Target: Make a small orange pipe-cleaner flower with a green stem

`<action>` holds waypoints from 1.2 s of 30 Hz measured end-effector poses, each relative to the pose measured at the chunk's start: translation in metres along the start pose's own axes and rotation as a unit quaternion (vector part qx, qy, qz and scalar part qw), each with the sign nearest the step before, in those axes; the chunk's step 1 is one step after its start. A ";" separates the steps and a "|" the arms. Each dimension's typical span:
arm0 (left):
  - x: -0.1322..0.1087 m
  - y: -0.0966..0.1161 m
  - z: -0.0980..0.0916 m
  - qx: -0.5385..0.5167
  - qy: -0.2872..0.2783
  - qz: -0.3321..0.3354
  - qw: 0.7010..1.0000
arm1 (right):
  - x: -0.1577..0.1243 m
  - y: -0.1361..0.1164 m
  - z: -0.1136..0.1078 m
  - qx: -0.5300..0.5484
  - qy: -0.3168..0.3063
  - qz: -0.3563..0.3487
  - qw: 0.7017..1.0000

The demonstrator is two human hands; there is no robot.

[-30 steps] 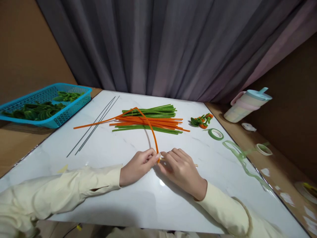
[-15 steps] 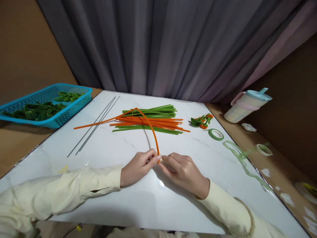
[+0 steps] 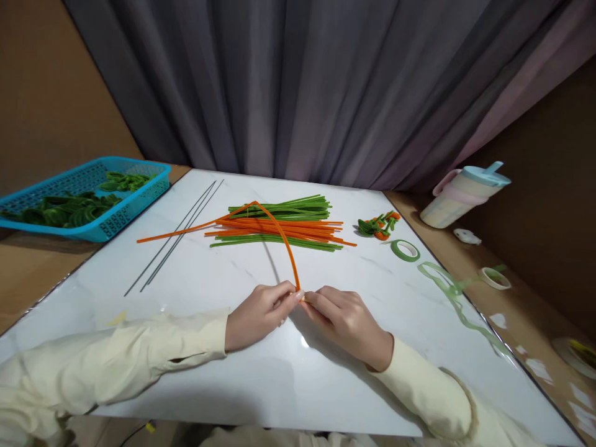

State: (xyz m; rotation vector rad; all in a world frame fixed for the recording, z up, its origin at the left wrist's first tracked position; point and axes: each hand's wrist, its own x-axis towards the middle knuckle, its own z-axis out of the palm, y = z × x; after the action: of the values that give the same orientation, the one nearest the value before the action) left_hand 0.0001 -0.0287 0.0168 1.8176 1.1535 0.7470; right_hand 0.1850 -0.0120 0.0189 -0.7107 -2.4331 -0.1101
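An orange pipe cleaner (image 3: 285, 241) arches up from my fingertips, bends sharply above the pile and slants down to the left. My left hand (image 3: 261, 315) pinches its near end between thumb and forefinger. Close against it, my right hand (image 3: 347, 323) is closed at the same end; its fingertips partly hide what they grip. Beyond the hands lie loose orange pipe cleaners (image 3: 321, 231), with green pipe cleaners (image 3: 298, 208) on either side of them. Several thin dark wires (image 3: 174, 239) rest to the left, under the slanting orange length.
A blue basket (image 3: 100, 231) holding green leaf shapes stands at the left. To the right are small orange-and-green pieces (image 3: 379, 226), a green tape roll (image 3: 405, 250), a loose green strip (image 3: 459, 304), another tape roll (image 3: 495, 279) and a lidded tumbler (image 3: 460, 195). A grey curtain (image 3: 288, 93) hangs behind.
The fingertips have shifted slightly at the pipe cleaner's near end, and less of that end shows between them. The view has drifted a little; the rest lies as before.
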 end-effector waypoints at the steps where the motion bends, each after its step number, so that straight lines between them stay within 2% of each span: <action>1: 0.000 0.000 0.000 -0.005 -0.001 0.001 1.000 | 0.000 0.000 0.000 -0.007 0.002 -0.001 1.000; 9: 0.001 0.002 -0.001 -0.080 -0.012 -0.004 0.997 | 0.003 -0.001 -0.003 -0.062 0.006 -0.027 0.998; 18: 0.000 0.001 0.000 -0.120 -0.022 -0.023 0.992 | 0.002 0.000 -0.002 -0.057 -0.002 -0.025 0.998; 23: 0.001 0.002 -0.001 -0.069 -0.027 -0.022 0.997 | -0.002 0.002 0.001 -0.094 -0.020 -0.075 0.993; 27: 0.000 0.001 -0.001 0.036 0.008 0.023 0.999 | -0.004 0.004 0.002 -0.110 -0.017 -0.085 0.990; 30: -0.001 0.000 -0.001 0.069 0.014 0.032 0.997 | -0.004 0.004 0.001 -0.120 -0.007 -0.092 0.989; 33: 0.000 0.000 -0.002 0.064 0.005 0.025 0.998 | -0.004 0.004 0.001 -0.124 -0.006 -0.098 0.987; 36: 0.002 0.001 -0.002 -0.010 -0.026 -0.007 1.000 | -0.004 0.003 0.001 -0.128 -0.009 -0.106 0.986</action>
State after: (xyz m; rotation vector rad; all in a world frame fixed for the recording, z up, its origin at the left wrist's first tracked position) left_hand -0.0006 -0.0268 0.0190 1.8004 1.1184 0.6969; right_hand 0.1891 -0.0107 0.0153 -0.5597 -2.5327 -0.5095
